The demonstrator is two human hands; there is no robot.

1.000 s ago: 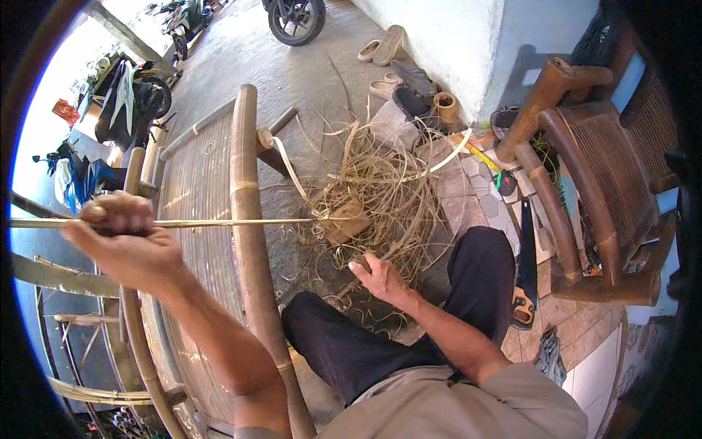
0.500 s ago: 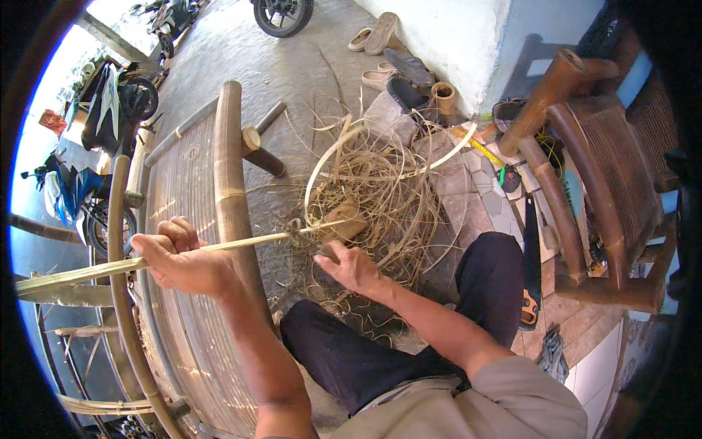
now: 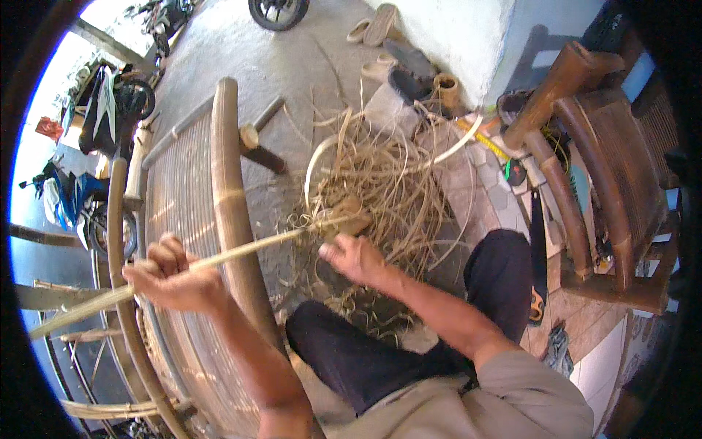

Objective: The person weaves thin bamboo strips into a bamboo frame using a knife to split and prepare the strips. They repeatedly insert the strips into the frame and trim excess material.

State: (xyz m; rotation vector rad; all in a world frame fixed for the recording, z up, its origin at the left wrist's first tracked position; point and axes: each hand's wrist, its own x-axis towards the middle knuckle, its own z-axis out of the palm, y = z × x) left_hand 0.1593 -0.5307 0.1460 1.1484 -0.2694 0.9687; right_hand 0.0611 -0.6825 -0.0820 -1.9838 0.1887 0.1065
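A long pale bamboo strip (image 3: 248, 247) runs from the left edge across to the pile in front of me. My left hand (image 3: 175, 274) is closed around it, over the bamboo bench. The strip's other end rests by a brown block (image 3: 353, 217) at the near side of the shavings. Right beside that block is my right hand (image 3: 355, 260), its fingers curled and the thumb toward the strip. What sits in those fingers is hidden. Thin curled shavings (image 3: 395, 172) lie heaped beyond and around the block.
The bamboo bench (image 3: 230, 157) stands at my left, a brown bamboo chair (image 3: 578, 146) at my right. A yellow tape measure (image 3: 514, 171) and a saw (image 3: 537, 256) lie on the tiles. Footwear (image 3: 409, 77) lines the wall; motorcycles (image 3: 66, 190) stand far left.
The strip's left end has dropped lower, and my left hand has shifted slightly left and down. My right hand's fingers have curled in closer beside the block.
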